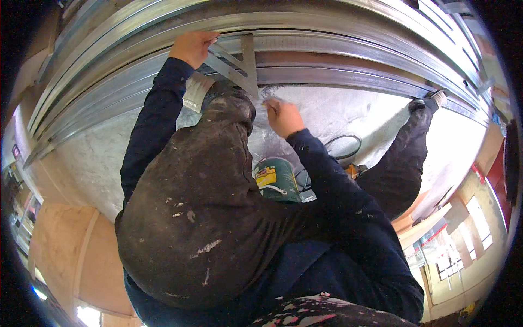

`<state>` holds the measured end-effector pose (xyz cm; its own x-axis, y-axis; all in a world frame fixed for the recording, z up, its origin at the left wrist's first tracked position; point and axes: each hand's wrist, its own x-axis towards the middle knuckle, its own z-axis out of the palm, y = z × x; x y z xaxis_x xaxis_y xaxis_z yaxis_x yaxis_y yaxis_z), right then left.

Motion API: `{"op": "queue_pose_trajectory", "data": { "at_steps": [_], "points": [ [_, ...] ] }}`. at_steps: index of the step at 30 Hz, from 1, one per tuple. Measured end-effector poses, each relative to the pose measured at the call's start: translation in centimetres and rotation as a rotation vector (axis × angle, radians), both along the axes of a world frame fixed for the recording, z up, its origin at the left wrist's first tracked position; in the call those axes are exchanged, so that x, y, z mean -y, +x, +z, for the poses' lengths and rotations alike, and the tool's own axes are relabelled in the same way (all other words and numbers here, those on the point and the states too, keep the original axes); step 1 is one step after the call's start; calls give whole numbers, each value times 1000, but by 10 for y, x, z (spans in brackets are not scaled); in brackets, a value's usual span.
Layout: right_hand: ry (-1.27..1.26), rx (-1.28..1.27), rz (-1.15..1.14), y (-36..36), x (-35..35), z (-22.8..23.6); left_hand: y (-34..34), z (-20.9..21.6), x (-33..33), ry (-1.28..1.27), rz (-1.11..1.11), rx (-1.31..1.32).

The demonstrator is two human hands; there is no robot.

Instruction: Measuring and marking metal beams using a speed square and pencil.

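Note:
My left hand point(192, 49) is closed with its fingertips at the left end of a triangular grey metal square point(233, 64). The square lies against long grey metal channels point(327, 50), its straight crossbar reaching down from them. Below and right of that bar's lower end, my right hand point(284, 117) is pinched. A small light tip shows at its fingers, but what it belongs to I cannot make out. My bent left knee and dark, paint-marked trousers point(190, 201) lie under the left arm.
A green bucket point(284, 182) with a yellow label and pale handle stands between my legs. A dark looped cable point(351, 147) lies on the grey floor beside it. My right foot point(427, 102) touches the channels at right. Plywood panels point(65, 250) stand at lower left.

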<state>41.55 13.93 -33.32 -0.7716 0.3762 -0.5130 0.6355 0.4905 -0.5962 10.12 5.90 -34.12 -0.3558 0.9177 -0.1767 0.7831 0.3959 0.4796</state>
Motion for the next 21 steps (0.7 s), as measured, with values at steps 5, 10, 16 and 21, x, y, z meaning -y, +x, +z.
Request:
{"op": "queue_pose_trajectory", "data": {
  "at_steps": [5, 10, 16, 21],
  "points": [
    [-125, 4, -36, 29, 7, 7, -8, -3, 10, -60, 48, 59],
    [-112, 42, -47, 23, -3, 4, -7, -3, 15, 48, 51, 38],
    [-97, -2, -21, 29, 1, -3, -4, 1, 6, -34, 19, 2],
    [-135, -13, -10, 25, 0, 2, -14, -10, 13, -46, 3, 41]
  ]
}}
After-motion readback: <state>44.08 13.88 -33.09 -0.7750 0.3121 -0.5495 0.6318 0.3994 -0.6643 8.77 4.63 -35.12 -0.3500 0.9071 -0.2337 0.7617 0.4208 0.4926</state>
